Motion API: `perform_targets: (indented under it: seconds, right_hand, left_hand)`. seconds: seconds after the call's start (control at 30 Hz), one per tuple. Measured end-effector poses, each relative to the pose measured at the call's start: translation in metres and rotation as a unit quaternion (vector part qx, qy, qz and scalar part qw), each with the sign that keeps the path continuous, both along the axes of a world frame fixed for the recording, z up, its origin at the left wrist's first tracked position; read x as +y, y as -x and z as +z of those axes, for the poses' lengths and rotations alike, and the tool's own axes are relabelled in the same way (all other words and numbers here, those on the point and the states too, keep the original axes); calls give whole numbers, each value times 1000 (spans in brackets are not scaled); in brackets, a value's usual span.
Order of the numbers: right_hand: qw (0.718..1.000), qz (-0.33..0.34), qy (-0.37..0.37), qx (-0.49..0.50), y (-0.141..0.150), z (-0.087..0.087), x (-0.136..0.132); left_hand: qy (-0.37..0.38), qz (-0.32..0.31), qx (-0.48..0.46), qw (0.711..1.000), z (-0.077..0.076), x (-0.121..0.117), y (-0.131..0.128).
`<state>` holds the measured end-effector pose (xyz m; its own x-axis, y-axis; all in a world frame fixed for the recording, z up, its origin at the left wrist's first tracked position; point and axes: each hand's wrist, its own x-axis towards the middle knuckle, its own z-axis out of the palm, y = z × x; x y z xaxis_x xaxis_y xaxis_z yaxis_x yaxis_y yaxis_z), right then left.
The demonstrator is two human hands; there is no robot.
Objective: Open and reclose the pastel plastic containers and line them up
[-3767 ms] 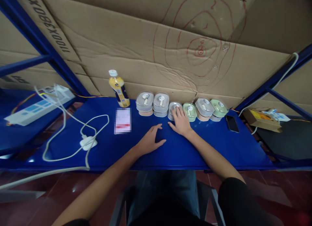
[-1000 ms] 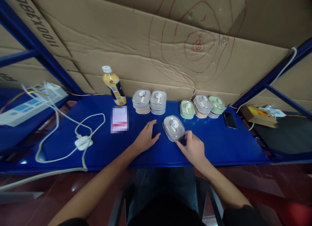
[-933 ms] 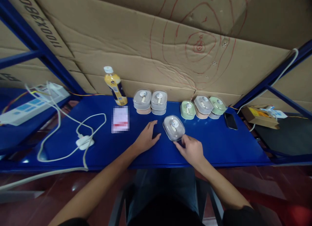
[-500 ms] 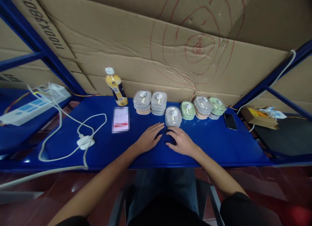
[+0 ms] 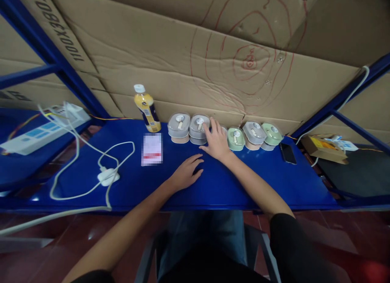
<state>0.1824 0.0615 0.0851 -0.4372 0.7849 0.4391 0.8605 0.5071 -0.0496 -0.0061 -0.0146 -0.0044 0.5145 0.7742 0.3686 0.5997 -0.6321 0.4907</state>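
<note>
My right hand (image 5: 217,140) reaches over the row of small lidded containers, fingers apart. Its fingertips are at the right side of a stack with a grey container (image 5: 199,127) on top; whether they touch it I cannot tell. Behind this hand, another grey container (image 5: 224,129) is mostly hidden. My left hand (image 5: 185,173) rests open on the blue tabletop, holding nothing. Left of the reached stack stands a second stack topped by a grey container (image 5: 178,126). To the right are a green container (image 5: 235,139), a grey-topped stack (image 5: 254,132) and a green-topped stack (image 5: 271,133).
A yellow drink bottle (image 5: 147,110) stands by the cardboard wall (image 5: 152,63), with a blurred card (image 5: 152,149) in front. White cables and a charger (image 5: 109,177) lie at left, near a power strip (image 5: 45,130). A phone (image 5: 288,153) and an open carton (image 5: 324,149) are at right.
My right hand has moved forward and left, from the table to the grey-topped stack. The single grey container has moved back into the row. My left hand stays in place.
</note>
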Motion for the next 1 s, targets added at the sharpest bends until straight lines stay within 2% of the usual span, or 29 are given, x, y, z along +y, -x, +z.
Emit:
perform_targets:
  seconds: [0.1, 0.2, 0.33, 0.5, 0.63, 0.73, 0.8, 0.83, 0.93, 1.0]
  right_hand:
    - [998, 18, 11, -55, 18, -4, 25]
    - [996, 46, -1, -70, 20, -16, 31]
    - [995, 82, -15, -49, 4, -29, 26]
    - [991, 131, -24, -24, -17, -36, 27]
    - [991, 126, -38, 9, -29, -38, 34]
    - [991, 118, -50, 43, -35, -32, 29]
    - [987, 115, -69, 85, -39, -24, 15]
    - [984, 113, -81, 113, -41, -19, 5]
    - [968, 94, -87, 214, -47, -5, -33]
    - [958, 87, -50, 268, -50, -2, -56]
  left_hand:
    - [8, -1, -7, 1000, 2, -1, 1]
    - [15, 1, -21, 1000, 3, -1, 1]
    - [22, 6, -48, 999, 3, -1, 1]
    - [20, 20, -83, 996, 3, 1, 2]
    - [21, 43, -109, 993, 7, 0, 3]
    - [43, 58, -160, 984, 9, -1, 3]
    - [98, 50, -245, 963, 11, 0, 3]
    - [139, 37, -302, 942, 12, 2, 4]
    - [271, -17, -449, 851, 18, 8, 10]
    - [341, -48, -481, 806, 23, 11, 15]
